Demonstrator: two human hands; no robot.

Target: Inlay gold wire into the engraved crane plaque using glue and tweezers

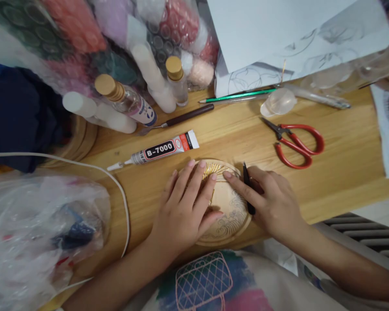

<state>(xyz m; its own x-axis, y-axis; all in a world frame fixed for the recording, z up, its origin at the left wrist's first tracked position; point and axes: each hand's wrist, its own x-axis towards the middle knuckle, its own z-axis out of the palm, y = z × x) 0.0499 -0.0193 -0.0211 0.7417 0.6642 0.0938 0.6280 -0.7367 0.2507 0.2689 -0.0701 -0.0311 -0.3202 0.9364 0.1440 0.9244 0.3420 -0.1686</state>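
L hand [184, 209] spread flat on wood disc [228, 205]; R hand [274, 205] pinches black tool [247, 183], forefinger on disc.

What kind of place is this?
Probably a craft desk. On the wooden tabletop lie a B-7000 glue tube, red scissors and sketched paper, and the left hand presses a round wooden plaque while the right hand holds a black tool.

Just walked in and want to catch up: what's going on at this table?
The left hand lies flat on a round wooden disc drawn with waves, fingers on gold wire strips near its far edge. The right hand holds black tweezers, its index finger touching the disc. A B-7000 glue tube and red scissors lie untouched on the wooden table.
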